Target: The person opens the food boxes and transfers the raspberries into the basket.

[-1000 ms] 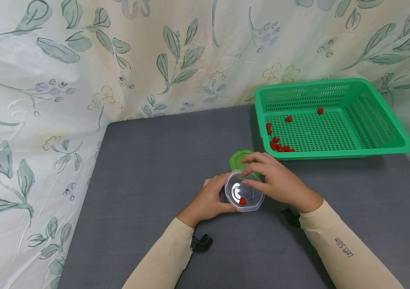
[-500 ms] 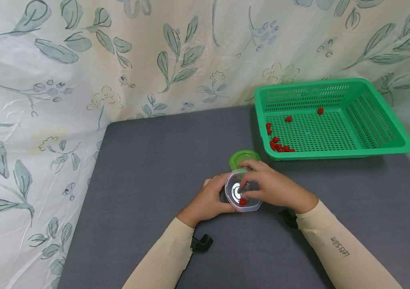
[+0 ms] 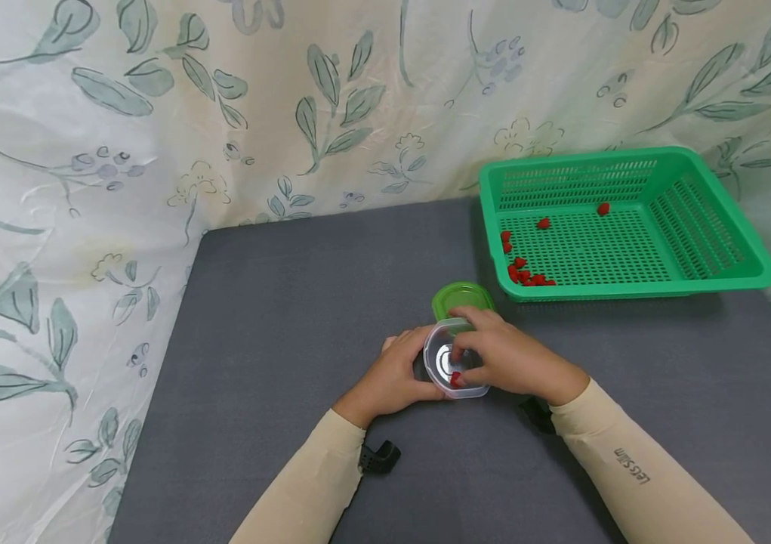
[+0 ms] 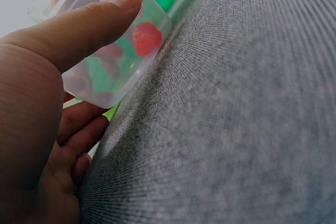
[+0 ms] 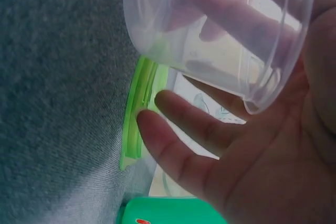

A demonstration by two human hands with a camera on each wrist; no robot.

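Observation:
My left hand [image 3: 393,372] grips a small clear plastic container [image 3: 433,368], its thumb lying along the side in the left wrist view. At the bottom of the container rests one red berry [image 3: 455,379], seen through the wall as a bumpy raspberry-like piece [image 4: 146,39]. My right hand [image 3: 517,355] reaches over the rim, with thumb and index finger inside the container. Its thumb tip is close to the berry; whether they touch I cannot tell. Other right-hand fingers stay outside, loosely bent, in the right wrist view. Just behind the container lies a green lid [image 3: 454,295].
A green perforated basket [image 3: 630,289] stands at the back right. Several red berries [image 3: 524,276] lie in it, mostly in its near left corner. Grey cloth [image 3: 290,302] covers the table, and a leaf-patterned curtain [image 3: 256,113] hangs behind and to the left.
My right hand has moved down and left into the container, its thumb coming nearer the berry. The left hand and container have stayed put.

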